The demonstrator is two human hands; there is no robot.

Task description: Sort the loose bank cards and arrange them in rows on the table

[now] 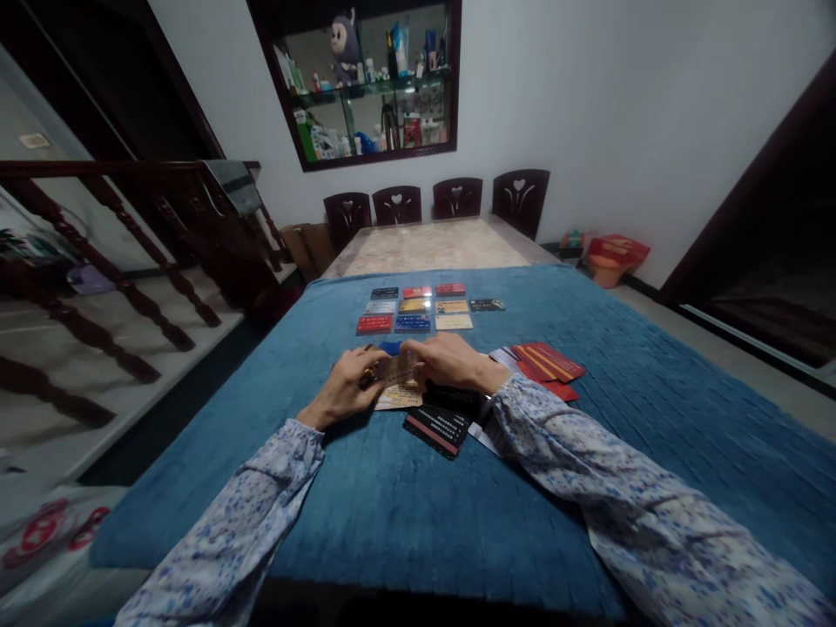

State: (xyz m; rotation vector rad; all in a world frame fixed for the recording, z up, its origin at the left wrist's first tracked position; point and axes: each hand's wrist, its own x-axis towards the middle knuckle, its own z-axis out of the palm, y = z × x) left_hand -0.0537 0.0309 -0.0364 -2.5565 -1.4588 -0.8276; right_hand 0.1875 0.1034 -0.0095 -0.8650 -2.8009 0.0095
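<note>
Fingers of my left hand [346, 383] and my right hand [454, 361] are closed on a gold-brown plastic card [394, 369] between them. Its lettering is too small to read. Under and behind the hands lie a cream card [400, 398] and a blue card [390, 347], partly covered. Below my right hand a black card with a reddish stripe [436, 430] lies askew, overlapping other dark cards. Ahead, several cards form rows, among them a white card [454, 322], a dark blue card [412, 324] and a red card [374, 325].
A blue cloth [340, 522] covers the near table. Fanned red cards [549, 361] lie right of my right hand, near a pale card [483, 438] beside the sleeve. Dark chairs [457, 198] stand at the far table end. A wooden railing [117, 252] runs along the left.
</note>
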